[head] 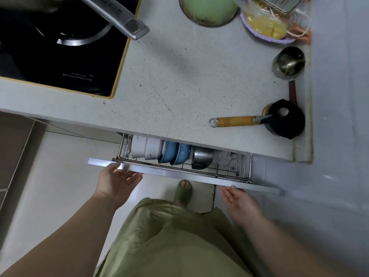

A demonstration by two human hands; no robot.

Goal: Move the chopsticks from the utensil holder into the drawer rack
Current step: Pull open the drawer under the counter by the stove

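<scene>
Both hands at the front of a partly open drawer rack.

At 7 o'clock the left hand (116, 181) has loosely spread fingers under the drawer front (179, 174); at 5 o'clock the right hand (238, 198) lies open-palmed, fingertips touching it. The drawer rack (235, 166) is half hidden beneath the counter (179, 86), showing bowls (171, 154). At 3 o'clock, a black holder (287, 120); chopsticks cannot be made out.
</scene>
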